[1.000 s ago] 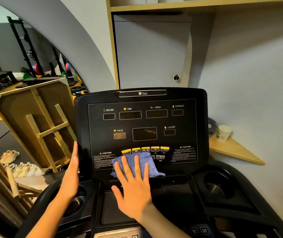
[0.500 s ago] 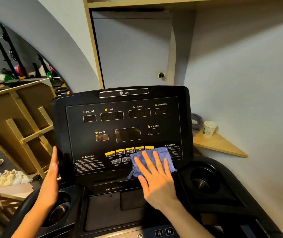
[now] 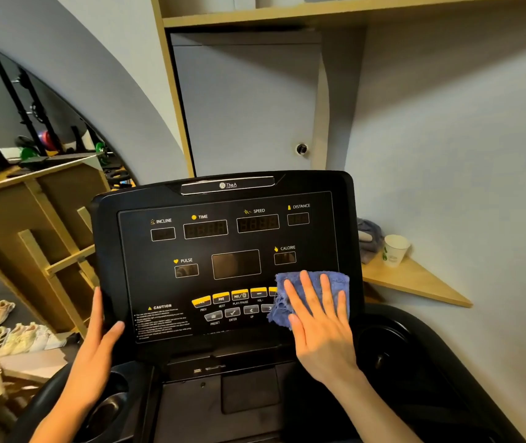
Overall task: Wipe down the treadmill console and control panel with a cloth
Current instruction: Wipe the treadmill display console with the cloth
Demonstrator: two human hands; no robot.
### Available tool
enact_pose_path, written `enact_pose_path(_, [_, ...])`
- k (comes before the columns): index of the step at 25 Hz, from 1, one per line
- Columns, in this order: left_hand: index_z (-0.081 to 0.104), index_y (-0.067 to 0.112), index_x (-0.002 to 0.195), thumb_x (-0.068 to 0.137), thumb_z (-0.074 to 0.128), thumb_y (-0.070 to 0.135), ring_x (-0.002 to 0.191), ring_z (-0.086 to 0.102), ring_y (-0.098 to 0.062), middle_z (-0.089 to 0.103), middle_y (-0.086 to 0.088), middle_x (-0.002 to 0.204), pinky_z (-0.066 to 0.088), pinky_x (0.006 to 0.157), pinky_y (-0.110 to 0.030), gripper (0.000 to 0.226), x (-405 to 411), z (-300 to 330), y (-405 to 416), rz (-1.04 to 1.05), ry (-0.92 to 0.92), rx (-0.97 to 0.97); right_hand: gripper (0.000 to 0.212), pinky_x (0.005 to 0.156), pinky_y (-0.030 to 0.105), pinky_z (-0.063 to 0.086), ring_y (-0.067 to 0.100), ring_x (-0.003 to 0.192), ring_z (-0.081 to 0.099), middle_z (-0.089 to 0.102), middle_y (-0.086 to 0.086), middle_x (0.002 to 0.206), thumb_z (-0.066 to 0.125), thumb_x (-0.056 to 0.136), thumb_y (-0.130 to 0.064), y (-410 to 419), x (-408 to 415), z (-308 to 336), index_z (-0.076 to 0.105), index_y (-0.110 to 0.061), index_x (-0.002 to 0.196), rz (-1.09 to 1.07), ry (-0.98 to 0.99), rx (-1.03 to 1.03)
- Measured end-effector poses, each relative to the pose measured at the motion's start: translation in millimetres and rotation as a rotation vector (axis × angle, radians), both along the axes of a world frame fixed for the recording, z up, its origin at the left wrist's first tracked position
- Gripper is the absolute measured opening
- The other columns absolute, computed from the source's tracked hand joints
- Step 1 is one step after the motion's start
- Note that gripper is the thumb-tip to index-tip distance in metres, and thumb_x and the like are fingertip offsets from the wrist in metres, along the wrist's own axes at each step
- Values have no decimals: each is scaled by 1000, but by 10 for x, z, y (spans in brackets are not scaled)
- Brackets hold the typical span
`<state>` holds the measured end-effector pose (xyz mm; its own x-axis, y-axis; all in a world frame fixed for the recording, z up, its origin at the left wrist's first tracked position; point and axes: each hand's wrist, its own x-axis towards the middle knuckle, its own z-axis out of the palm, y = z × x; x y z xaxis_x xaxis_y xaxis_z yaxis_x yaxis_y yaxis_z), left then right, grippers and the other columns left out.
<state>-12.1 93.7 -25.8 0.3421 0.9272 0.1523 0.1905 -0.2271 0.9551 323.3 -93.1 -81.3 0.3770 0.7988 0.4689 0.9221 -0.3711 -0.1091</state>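
Head view: my right hand (image 3: 320,318) presses the cloth (image 3: 312,294) flat-fingered on the panel (image 3: 223,251); left hand (image 3: 100,330) grips its edge. Mid-wipe, I judge; next, the displays above my right hand.

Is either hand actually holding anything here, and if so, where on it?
The left hand grips the console's lower left edge, thumb on its face. The right hand holds nothing; its flat fingers press the blue cloth against the panel's lower right.
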Motion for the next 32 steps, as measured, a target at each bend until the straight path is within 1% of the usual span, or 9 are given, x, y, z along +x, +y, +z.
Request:
enact_pose_path(5, [10,67,142,101,43,19,146,16,-6,14,25,159,17,119,-41,71,9,2,6,11,1,-9,61,125,60,11,36,158,-2,1,4,172,-1,105,-51,292,220,437,4,-33,163,-75,-9,38])
enact_pose_path(7, [9,68,141,101,45,18,146,15,-4,12,27,159,17,119,-42,74,22,-1,5,8,0,-13,60,125,60,8,36,158,-3,0,4,173,0,105,-50,408,321,669,1,-33,163,-82,-23,90])
enact_pose_path(11, [8,68,141,99,49,17,147,14,-6,10,25,160,16,120,-46,78,15,-3,16,0,15,-8,61,125,63,4,36,157,-8,-4,5,172,14,106,-47,726,484,1101,-2,-34,163,-140,11,198])
enact_pose_path(14, [7,66,142,97,52,16,148,12,-6,9,24,161,15,121,-47,82,15,19,0,10,27,12,63,124,65,-1,37,156,-15,-11,4,172,14,105,-48,955,470,1320,-7,-35,162,-195,72,238])
enact_pose_path(19, [4,65,143,96,55,18,146,14,-6,10,22,160,16,120,-48,84,37,39,-30,13,35,12,64,122,69,-2,43,155,-13,-9,6,172,15,103,-47,1132,348,1440,-6,-33,163,-240,128,302])
enact_pose_path(21, [4,63,144,96,56,16,147,15,-4,11,22,160,17,121,-46,85,13,30,-17,2,27,26,65,121,71,0,45,155,-11,-7,8,172,16,103,-46,1184,296,1473,-5,-33,163,-241,131,317])
enact_pose_path(26, [3,59,147,95,58,16,146,13,2,11,25,160,15,122,-43,86,-14,15,-8,-15,22,43,65,120,71,-1,45,155,-14,-10,7,172,14,102,-48,1318,166,1570,-6,-33,163,-229,155,310])
enact_pose_path(30, [2,59,147,94,59,19,147,13,-3,10,24,160,16,121,-46,87,-22,31,-5,-20,15,26,65,121,70,-2,45,154,-16,-12,6,172,6,101,-50,1556,-189,1679,-5,-32,163,-174,129,298])
enact_pose_path(32, [1,56,148,95,58,20,147,12,-4,9,27,158,15,121,-43,86,-14,59,-18,-20,26,20,65,121,69,-2,44,154,-15,-11,5,172,7,102,-49,1690,-425,1707,-4,-31,163,-139,115,298])
